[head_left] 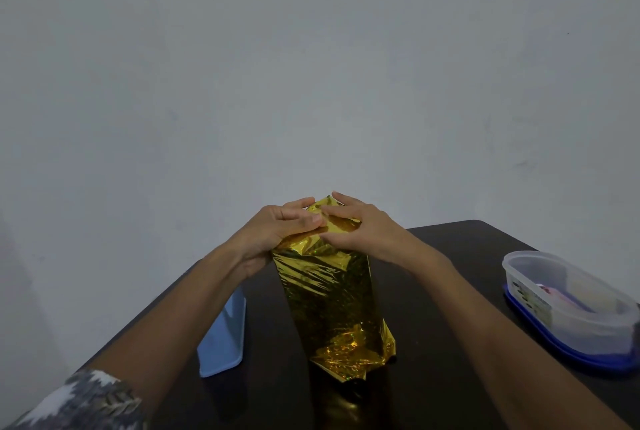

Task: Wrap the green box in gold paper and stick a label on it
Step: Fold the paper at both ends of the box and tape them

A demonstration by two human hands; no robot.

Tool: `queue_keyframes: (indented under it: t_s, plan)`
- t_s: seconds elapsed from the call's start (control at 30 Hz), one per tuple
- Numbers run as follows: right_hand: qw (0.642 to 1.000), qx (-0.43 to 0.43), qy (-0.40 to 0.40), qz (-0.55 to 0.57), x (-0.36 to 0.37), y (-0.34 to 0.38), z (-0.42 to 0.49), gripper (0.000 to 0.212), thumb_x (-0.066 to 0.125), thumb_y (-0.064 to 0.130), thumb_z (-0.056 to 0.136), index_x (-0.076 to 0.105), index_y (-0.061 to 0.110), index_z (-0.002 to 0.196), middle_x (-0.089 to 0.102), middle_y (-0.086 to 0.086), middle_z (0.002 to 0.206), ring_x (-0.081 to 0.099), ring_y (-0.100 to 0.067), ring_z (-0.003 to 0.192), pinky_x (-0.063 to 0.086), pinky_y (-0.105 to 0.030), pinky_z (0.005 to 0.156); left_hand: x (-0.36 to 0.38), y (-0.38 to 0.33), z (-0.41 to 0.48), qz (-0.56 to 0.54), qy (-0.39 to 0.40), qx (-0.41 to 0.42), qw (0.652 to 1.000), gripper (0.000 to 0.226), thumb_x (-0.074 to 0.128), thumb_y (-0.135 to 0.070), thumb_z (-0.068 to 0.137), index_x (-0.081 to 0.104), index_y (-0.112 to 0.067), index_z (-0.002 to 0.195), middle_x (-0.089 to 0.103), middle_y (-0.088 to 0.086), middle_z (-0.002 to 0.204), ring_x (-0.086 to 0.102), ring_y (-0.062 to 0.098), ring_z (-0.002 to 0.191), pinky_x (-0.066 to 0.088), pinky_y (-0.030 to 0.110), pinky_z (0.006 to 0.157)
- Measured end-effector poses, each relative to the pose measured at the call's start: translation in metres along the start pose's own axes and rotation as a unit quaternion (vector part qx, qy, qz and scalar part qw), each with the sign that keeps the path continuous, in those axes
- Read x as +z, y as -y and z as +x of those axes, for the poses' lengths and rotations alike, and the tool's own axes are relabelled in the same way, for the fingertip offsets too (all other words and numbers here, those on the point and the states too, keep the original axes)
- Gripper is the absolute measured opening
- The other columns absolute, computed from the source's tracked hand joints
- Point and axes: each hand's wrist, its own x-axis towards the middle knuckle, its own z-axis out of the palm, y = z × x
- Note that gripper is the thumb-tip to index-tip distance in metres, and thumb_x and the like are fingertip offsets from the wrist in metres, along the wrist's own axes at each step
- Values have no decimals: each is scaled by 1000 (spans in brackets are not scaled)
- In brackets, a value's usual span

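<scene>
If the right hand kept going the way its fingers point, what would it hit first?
Probably the left hand: the right hand points leftward across the top of the gold paper, and the left fingertips sit just ahead. Depth is hard to judge.

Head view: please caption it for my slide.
Left hand holds and right hand presses top folds of upright shiny gold wrapping paper.
</scene>
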Motion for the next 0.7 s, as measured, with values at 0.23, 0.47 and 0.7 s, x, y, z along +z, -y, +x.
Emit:
queue_keyframes:
  t_s: [0.23,0.47,0.7]
  plan:
    - [1000,-4,1,-4,1,2,-1,60,66,42,83,45,30,138,22,12,155,25,-13,140,30,-36,112,2,1,-2,25,-18,15,999,25,77,-25,58,78,-17,82,51,-4,136,56,11,115,53,23,74]
    - [1000,-14,-5,15,0,8,-8,75,66,36,83,26,31,147,25,6,155,26,-15,141,28,-38,114,6,-3,-3,64,-41,31,997,54,76,-24,60,67,-34,112,40,-2,141,47,14,121,56,23,75]
    - [1000,-16,-8,17,1,6,-8,91,66,39,83,1,44,147,23,8,156,31,-19,140,32,-42,112,8,-9,-1,32,-59,-104,992,81,88,-22,52,55,-9,124,70,13,103,71,23,81,57,29,64]
